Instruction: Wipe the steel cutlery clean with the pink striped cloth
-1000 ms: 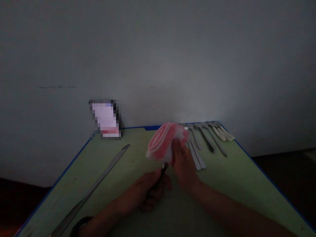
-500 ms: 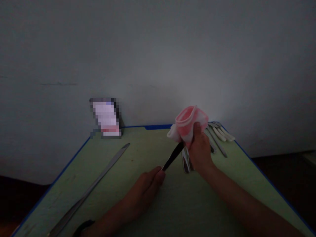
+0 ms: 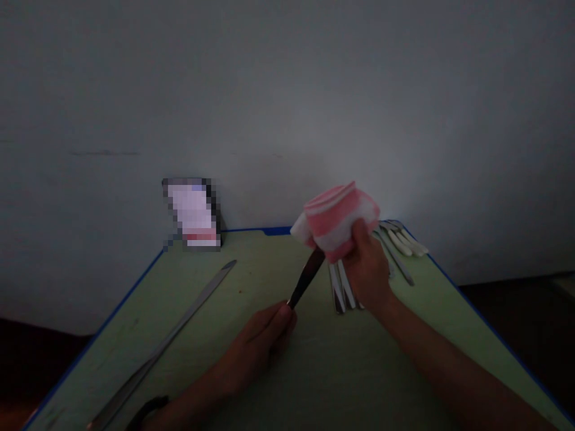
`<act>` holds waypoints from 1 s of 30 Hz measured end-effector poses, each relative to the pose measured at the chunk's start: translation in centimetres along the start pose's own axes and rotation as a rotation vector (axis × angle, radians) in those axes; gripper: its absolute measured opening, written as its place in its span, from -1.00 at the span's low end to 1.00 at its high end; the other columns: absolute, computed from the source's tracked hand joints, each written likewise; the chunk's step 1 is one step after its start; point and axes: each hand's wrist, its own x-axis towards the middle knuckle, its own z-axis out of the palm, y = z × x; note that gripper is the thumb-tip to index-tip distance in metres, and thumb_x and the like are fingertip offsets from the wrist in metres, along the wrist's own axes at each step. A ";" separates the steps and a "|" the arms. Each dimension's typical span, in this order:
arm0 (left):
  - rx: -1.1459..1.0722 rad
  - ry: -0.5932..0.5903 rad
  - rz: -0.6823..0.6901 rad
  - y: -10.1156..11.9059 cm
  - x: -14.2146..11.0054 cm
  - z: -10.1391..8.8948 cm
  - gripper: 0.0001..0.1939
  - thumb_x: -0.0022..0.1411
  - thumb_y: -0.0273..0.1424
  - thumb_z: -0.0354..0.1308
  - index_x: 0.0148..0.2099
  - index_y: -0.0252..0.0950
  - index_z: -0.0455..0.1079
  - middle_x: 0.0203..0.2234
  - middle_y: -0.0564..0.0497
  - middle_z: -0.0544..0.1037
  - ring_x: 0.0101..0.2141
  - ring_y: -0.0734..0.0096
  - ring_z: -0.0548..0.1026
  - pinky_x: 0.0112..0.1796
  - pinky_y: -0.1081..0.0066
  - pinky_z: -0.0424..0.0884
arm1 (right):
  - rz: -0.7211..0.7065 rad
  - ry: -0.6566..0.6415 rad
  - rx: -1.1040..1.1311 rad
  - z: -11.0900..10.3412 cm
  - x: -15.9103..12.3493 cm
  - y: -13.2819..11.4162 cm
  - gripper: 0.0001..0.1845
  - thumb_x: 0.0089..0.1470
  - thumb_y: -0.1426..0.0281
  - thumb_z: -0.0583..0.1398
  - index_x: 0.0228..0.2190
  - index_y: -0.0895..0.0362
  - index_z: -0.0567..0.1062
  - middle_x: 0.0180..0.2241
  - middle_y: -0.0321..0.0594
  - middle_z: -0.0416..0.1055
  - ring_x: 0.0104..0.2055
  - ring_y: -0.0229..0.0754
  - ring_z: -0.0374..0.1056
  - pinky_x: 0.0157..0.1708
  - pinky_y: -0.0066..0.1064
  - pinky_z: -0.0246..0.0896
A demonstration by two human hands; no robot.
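Observation:
My left hand [image 3: 267, 329] pinches one end of a dark, flat piece of cutlery [image 3: 308, 275] above the table. Its far end goes up into a pink and white striped cloth [image 3: 335, 224], so I cannot tell its exact kind. My right hand [image 3: 368, 269] grips the bunched cloth around that hidden end, thumb on top. Just beneath and beside my right hand lie several shiny metal cutlery handles [image 3: 340, 293], partly covered by the hand.
A long metal knife [image 3: 193, 314] lies slantwise on the left of the pale green, blue-edged table [image 3: 269, 263]. More cutlery with white handles [image 3: 404, 242] rests at the back right corner. A phone with a blurred screen [image 3: 193, 212] leans on the grey wall [image 3: 287, 108].
The cloth has shifted left and slightly up with my right hand, and its folds have turned. My left hand and the cutlery have moved a little to the left.

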 end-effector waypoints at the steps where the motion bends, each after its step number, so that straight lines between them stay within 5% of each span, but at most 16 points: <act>1: -0.037 -0.004 -0.005 -0.3 0.0 0.0 -0.55 0.27 -0.01 -0.16 -0.44 -0.28 0.15 -0.65 0.18 0.16 -0.65 0.59 0.09 -0.64 0.56 0.01 | -0.015 -0.031 -0.010 0.1 -0.2 0.0 -0.46 0.06 -0.06 -0.08 -0.70 0.07 0.12 -0.68 -0.37 0.04 -0.61 -0.33 -0.03 -0.61 -0.45 -0.08; 6: 0.080 0.090 0.083 -1.1 0.6 -0.3 -0.56 0.27 -0.03 -0.18 -0.46 -0.25 0.16 -0.66 0.13 0.20 -0.65 0.53 0.16 -0.63 0.52 0.10 | 0.000 -0.258 -0.219 1.7 -3.1 2.1 -0.45 0.12 0.05 -0.06 -0.71 0.12 0.29 -0.71 -0.36 0.10 -0.63 -0.34 0.01 -0.61 -0.45 -0.13; 9: 0.287 0.199 0.190 -0.7 0.7 -0.4 -0.66 0.19 -0.07 0.00 -0.39 -0.25 0.27 -0.51 -0.01 0.38 -0.45 0.36 0.34 -0.40 0.41 0.28 | 0.055 -0.329 -0.228 2.8 -4.7 3.7 -0.52 0.11 0.07 -0.02 -0.64 0.13 0.34 -0.69 -0.34 0.21 -0.63 -0.33 0.08 -0.60 -0.45 -0.10; 11: 0.356 0.192 0.200 0.0 0.5 -0.2 -0.70 0.23 -0.12 -0.05 -0.32 -0.24 0.29 -0.43 -0.03 0.44 -0.38 0.32 0.38 -0.30 0.38 0.28 | 0.105 -0.307 -0.222 2.8 -4.6 4.0 -0.49 0.11 0.05 -0.03 -0.67 0.13 0.32 -0.69 -0.33 0.23 -0.62 -0.32 0.11 -0.59 -0.45 -0.07; 19: 0.594 0.171 0.047 0.5 -0.3 1.6 -0.70 0.34 -0.17 -0.25 -0.24 -0.23 0.20 -0.54 0.07 0.42 -0.52 0.38 0.40 -0.48 0.44 0.18 | 0.112 0.023 -0.116 1.0 -0.8 2.2 -0.42 0.07 -0.05 -0.07 -0.71 0.11 0.24 -0.73 -0.37 0.16 -0.64 -0.33 0.08 -0.57 -0.44 -0.04; 30: 0.787 0.143 0.052 -0.1 0.3 1.2 -0.77 0.30 -0.36 -0.24 -0.18 -0.26 0.22 -0.37 -0.10 0.52 -0.43 0.28 0.48 -0.41 0.39 0.24 | 0.253 -0.079 -0.102 4.0 -6.1 4.1 -0.57 0.09 0.05 -0.02 -0.56 0.12 0.29 -0.62 -0.35 0.19 -0.57 -0.31 0.10 -0.57 -0.45 -0.04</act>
